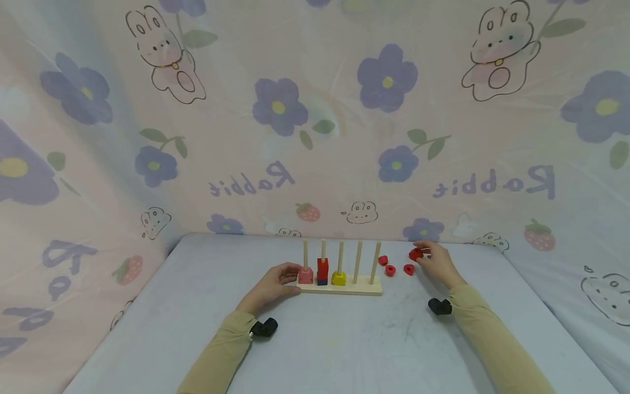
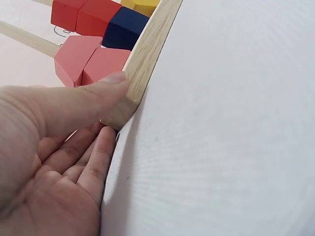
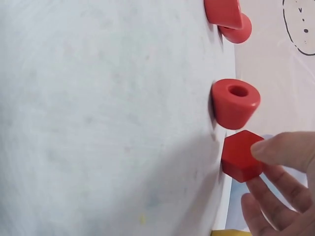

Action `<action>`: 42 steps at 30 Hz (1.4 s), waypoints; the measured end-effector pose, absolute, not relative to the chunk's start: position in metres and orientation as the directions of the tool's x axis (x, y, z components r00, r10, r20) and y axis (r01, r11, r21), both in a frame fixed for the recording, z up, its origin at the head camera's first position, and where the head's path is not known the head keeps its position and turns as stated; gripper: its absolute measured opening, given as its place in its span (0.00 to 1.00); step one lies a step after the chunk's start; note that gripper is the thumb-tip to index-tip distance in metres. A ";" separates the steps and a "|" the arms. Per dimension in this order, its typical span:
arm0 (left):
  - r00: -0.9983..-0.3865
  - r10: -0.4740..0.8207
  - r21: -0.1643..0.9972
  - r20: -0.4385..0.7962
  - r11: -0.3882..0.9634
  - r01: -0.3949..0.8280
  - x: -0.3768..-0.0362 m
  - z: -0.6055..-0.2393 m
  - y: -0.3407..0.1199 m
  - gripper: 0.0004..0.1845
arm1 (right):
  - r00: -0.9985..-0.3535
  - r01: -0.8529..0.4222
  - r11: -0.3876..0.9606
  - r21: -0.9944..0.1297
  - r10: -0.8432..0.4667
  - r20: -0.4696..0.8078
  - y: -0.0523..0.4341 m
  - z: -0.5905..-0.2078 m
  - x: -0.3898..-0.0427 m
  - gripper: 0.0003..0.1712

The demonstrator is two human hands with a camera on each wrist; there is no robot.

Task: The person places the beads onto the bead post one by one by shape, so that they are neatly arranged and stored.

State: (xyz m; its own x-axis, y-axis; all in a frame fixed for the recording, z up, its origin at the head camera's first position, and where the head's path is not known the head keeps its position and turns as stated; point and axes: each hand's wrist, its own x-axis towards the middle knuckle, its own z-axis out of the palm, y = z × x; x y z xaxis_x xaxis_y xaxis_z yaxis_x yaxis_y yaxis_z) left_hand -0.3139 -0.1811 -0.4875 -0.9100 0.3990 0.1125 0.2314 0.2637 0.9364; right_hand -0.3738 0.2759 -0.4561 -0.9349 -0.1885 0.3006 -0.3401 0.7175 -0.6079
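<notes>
The wooden peg stand (image 1: 344, 291) has several upright pegs. Pink blocks (image 2: 78, 61) sit on its leftmost peg. Beside them, red blocks (image 1: 322, 266) are stacked over a dark blue block (image 2: 126, 27), and yellow pieces (image 1: 338, 279) are on the middle peg. My left hand (image 1: 275, 284) grips the stand's left end, thumb against the base's front edge and fingers around the end. Far to the right, my right hand (image 1: 440, 265) pinches a red hexagonal block (image 3: 240, 157) between thumb and fingers. The block's underside is hidden.
Loose red blocks lie between stand and right hand: one at the back (image 1: 383, 260), a holed one (image 1: 390, 270), and a rounded one (image 1: 409, 269) closest to that hand. Part of a yellow piece (image 3: 230, 233) shows under the right hand. A patterned cloth (image 1: 325, 164) hangs behind the table.
</notes>
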 end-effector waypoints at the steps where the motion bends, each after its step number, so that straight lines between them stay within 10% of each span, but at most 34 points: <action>1: -0.911 0.397 0.937 0.113 0.262 0.231 -0.314 -0.487 -0.181 0.30 | -0.934 -0.342 0.720 -0.604 -0.189 0.303 0.275 -0.456 -0.375 0.22; 20: -0.909 0.404 0.939 0.106 0.259 0.225 -0.313 -0.486 -0.181 0.30 | -0.945 -0.312 0.719 -0.621 -0.165 0.284 0.278 -0.444 -0.368 0.20; 42: -0.902 0.415 0.939 0.120 0.247 0.239 -0.311 -0.482 -0.181 0.30 | -0.763 -0.636 0.404 -0.657 -0.206 0.612 0.169 -0.323 -0.299 0.21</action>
